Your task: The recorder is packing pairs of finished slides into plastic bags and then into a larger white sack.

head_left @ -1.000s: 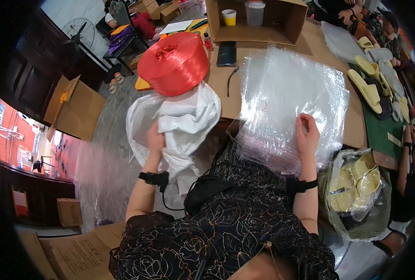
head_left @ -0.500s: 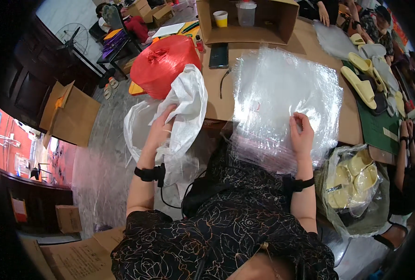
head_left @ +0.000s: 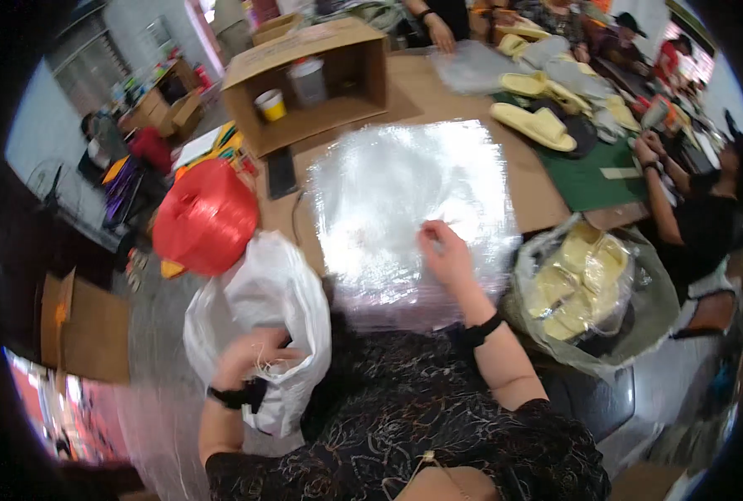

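Observation:
My left hand [head_left: 259, 351] is at the mouth of a white woven sack [head_left: 317, 334]. It is a little blurred, its fingers stretched toward the sack's right side, and thin pale threads hang by them. A stack of clear plastic bags [head_left: 388, 184] lies flat on the table in front of me. Over the stack's right half is my right hand [head_left: 448, 255], thumb and fingers drawn together in a pinch. Whether a sheet of plastic is between those fingertips cannot be made out.
A red roll of plastic twine [head_left: 206, 219] stands beyond the sack. An open cardboard box [head_left: 363, 75] and a phone [head_left: 281, 173] are farther back. To the right are a bag of yellow slippers [head_left: 568, 288], loose slippers [head_left: 534, 125] on a green mat [head_left: 593, 179], and a co-worker [head_left: 718, 200].
My view has swung rightward. My left hand has drawn back toward me within the sack's opening, and the sack's raised edge has dropped. My right hand stays over the plastic bags, still pinched.

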The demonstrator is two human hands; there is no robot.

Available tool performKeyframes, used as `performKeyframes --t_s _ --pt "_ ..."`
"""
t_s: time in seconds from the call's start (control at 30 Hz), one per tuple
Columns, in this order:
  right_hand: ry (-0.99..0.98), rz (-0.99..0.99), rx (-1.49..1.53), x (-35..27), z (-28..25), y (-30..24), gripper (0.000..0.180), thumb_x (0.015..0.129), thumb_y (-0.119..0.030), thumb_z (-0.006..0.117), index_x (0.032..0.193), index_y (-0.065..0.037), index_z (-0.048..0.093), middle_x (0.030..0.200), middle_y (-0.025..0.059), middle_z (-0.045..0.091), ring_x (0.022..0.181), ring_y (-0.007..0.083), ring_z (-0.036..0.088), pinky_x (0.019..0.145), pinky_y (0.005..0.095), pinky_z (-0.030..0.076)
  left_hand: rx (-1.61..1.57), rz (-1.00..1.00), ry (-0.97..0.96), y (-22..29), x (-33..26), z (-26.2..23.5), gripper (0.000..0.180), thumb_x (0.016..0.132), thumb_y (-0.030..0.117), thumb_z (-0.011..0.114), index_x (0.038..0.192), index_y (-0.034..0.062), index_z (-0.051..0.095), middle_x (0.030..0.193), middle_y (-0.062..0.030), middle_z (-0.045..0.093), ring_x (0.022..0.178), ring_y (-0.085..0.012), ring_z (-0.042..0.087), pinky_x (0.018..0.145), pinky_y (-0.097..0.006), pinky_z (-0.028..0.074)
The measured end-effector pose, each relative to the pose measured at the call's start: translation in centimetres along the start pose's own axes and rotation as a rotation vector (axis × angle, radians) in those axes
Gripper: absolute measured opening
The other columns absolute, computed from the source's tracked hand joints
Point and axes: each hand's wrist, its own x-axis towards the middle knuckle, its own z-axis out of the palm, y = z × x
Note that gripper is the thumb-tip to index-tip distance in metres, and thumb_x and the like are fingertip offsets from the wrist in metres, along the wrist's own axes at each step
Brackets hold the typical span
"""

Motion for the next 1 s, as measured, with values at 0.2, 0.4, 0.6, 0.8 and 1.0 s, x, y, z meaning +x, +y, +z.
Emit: performKeyframes --t_s 0.2,0.4,0.6,0.8,1.0 --pt "0.023 -0.027 0.014 -0.1 1.1 0.7 0.027 0.092 -0.021 0.064 0.111 -0.001 0.064 0.102 0.0138 0.069 0.095 0.0277 0.067 0.085 0.0379 0.052 -0.43 0.579 0.712 -0.3 -1.3 -7.3 0.054 0.083 0.031 0.072 0.123 -0.0029 0.061 0.122 -0.0168 0.064 0.111 -0.0315 0.062 0.095 -0.039 0.049" --pt "0.041 -0.106 0.032 -0.1 1.4 0.1 0.024 0.092 -0.019 0.065 0.108 0.0 0.063 0.098 0.0152 0.068 0.092 0.0297 0.066 0.082 0.0385 0.052 -0.566 0.837 0.726 5.0 2.5 -8.8 0.051 0.086 0.03 0.07 0.124 -0.0024 0.059 0.125 -0.0166 0.063 0.113 -0.0307 0.06 0.097 -0.039 0.047" --pt "0.052 -0.109 0.021 0.0 0.4 0.3 0.023 0.092 -0.016 0.065 0.108 0.0 0.062 0.098 0.0146 0.067 0.092 0.0279 0.067 0.081 0.0384 0.052 -0.646 0.948 0.766 7.0 2.2 -10.0 0.049 0.088 0.028 0.067 0.125 -0.0019 0.058 0.127 -0.0163 0.061 0.116 -0.0299 0.058 0.099 -0.038 0.045" --pt "0.054 -0.092 0.054 -0.1 0.9 0.8 0.025 0.092 -0.017 0.065 0.109 0.001 0.062 0.099 0.0151 0.068 0.093 0.028 0.068 0.082 0.0377 0.053 -0.706 1.045 0.775 10.7 1.6 -10.5 0.046 0.09 0.027 0.064 0.126 -0.0013 0.057 0.13 -0.0161 0.059 0.119 -0.029 0.056 0.101 -0.038 0.043" --pt "0.028 -0.102 0.046 -0.2 1.0 0.5 0.024 0.093 -0.017 0.064 0.11 0.001 0.062 0.099 0.0161 0.068 0.094 0.0296 0.067 0.083 0.0383 0.053 -0.758 1.127 0.793 13.3 0.7 -10.9 0.044 0.092 0.025 0.061 0.127 -0.0008 0.056 0.132 -0.0158 0.057 0.122 -0.0282 0.054 0.103 -0.038 0.042"
